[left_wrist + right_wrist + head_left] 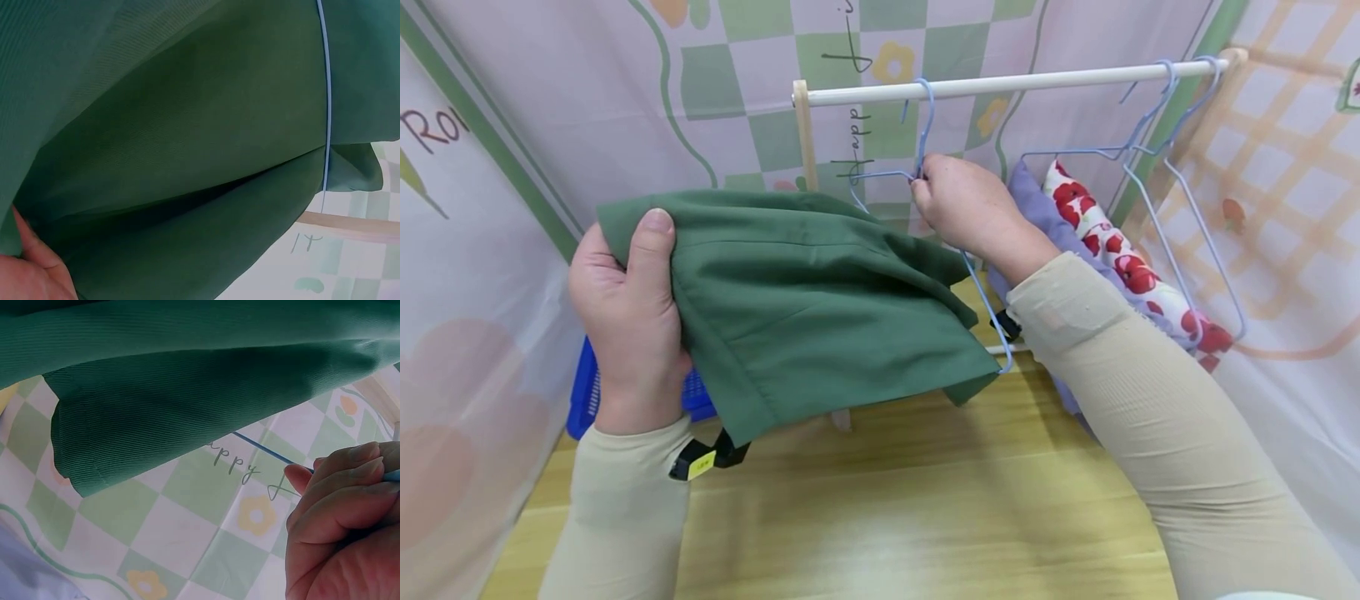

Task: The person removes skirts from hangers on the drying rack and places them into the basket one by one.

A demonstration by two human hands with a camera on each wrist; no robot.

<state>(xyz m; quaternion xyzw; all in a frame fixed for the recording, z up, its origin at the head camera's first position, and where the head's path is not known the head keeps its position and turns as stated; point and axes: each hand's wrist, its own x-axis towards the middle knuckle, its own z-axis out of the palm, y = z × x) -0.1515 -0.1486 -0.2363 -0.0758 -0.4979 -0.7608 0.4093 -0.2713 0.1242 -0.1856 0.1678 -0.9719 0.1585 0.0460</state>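
A dark green cloth garment (820,308) with stitched hems stretches between the two hands in the head view. My left hand (628,325) grips its left edge, thumb on top and fingers behind the cloth. My right hand (970,204) pinches a light blue wire hanger (988,308) just below its hook. That hook overlaps the white rail. Much of the hanger is hidden by the garment; its right corner shows beside the garment's right end. In the left wrist view, a straight blue wire (327,94) crosses the green folds. Curled fingers (350,481) hold the hanger in the right wrist view.
The white rail (1022,82) runs between wooden end posts. Two more blue hangers (1150,167) hang at its right, near a lavender cloth (1037,200) and a red-flowered white cloth (1131,262). A blue basket (582,392) stands behind the left hand on the wooden table (887,517).
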